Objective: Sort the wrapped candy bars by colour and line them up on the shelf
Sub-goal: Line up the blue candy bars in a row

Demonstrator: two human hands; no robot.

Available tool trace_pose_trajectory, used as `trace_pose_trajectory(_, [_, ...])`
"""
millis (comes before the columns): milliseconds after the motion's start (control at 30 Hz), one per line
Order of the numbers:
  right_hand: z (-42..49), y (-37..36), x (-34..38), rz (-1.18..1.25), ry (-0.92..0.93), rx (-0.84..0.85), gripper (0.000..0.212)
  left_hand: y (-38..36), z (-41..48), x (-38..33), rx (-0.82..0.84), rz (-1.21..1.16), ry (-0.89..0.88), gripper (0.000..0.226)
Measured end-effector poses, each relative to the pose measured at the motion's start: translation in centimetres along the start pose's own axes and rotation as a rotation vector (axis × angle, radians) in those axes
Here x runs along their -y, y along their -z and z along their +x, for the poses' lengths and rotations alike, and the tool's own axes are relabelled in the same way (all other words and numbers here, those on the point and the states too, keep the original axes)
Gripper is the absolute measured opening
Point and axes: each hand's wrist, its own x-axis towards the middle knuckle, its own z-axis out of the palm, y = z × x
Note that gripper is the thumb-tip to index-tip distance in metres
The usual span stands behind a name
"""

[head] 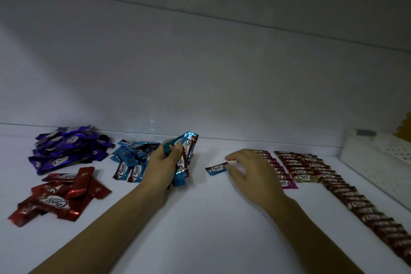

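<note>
My left hand point(163, 168) grips a bunch of blue candy bars point(185, 158), held upright over the white shelf point(200, 218). One single blue bar point(216, 168) lies flat on the shelf, and the fingertips of my right hand point(249, 171) touch its right end. A loose heap of blue bars point(131, 159) lies just left of my left hand. Further left are a purple heap point(66, 151) and a red heap point(60, 198). Right of my right hand run a magenta row point(282, 176) and a long dark red row point(347, 193).
A white perforated basket point(378, 158) stands at the far right against the shelf's back wall point(200, 73). A beige bar point(305, 177) lies in the dark red row. Bare shelf surface lies between my two arms.
</note>
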Motion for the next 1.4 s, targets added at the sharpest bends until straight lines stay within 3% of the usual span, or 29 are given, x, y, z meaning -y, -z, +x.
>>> trace_pose_trajectory(133, [0.5,-2.0,1.4,-0.164,0.052,0.367,0.043,-0.1,-0.3,0.2,0.029,0.014,-0.013,0.017])
trace_pose_trajectory(267, [2.9,-2.7,0.8,-0.181,-0.104,0.485,0.061,-0.1,-0.4,0.1,0.035,0.010,-0.008,0.022])
trace_pose_trajectory(433, [3.1,-4.1,-0.9,-0.148,-0.176,0.438,0.062,0.0,-0.2,0.1,0.045,0.050,-0.014,0.028])
trace_pose_trajectory(867, [3.8,-4.4,-1.9,-0.173,-0.270,0.283,0.065,-0.6,-0.6,0.4,0.066,0.060,-0.073,0.014])
trace_pose_trajectory(933, [3.9,-4.1,-1.3,-0.049,-0.257,0.194,0.055,-0.7,-0.7,0.3,0.072,0.054,-0.079,0.014])
trace_pose_trajectory(1000, [4.3,-3.4,0.0,0.354,-0.325,0.085,0.042,-0.7,-0.8,0.2,0.086,0.066,-0.096,0.014])
trace_pose_trajectory(1067, [4.5,-2.4,1.9,0.847,-0.413,0.128,0.040,-0.8,-0.9,0.1,0.106,0.082,-0.117,0.015])
trace_pose_trajectory(1100, [4.5,-2.2,2.6,0.969,-0.417,0.163,0.037,-0.7,-0.9,0.1,0.114,0.087,-0.126,0.017])
trace_pose_trajectory(1233, [3.9,-1.8,3.6,1.079,-0.378,0.164,0.009,-0.7,-1.0,0.0,0.149,0.109,-0.149,0.018])
trace_pose_trajectory(1400, [3.7,-1.7,3.8,1.098,-0.399,0.154,0.019,-0.8,-1.0,0.0,0.158,0.100,-0.137,0.016])
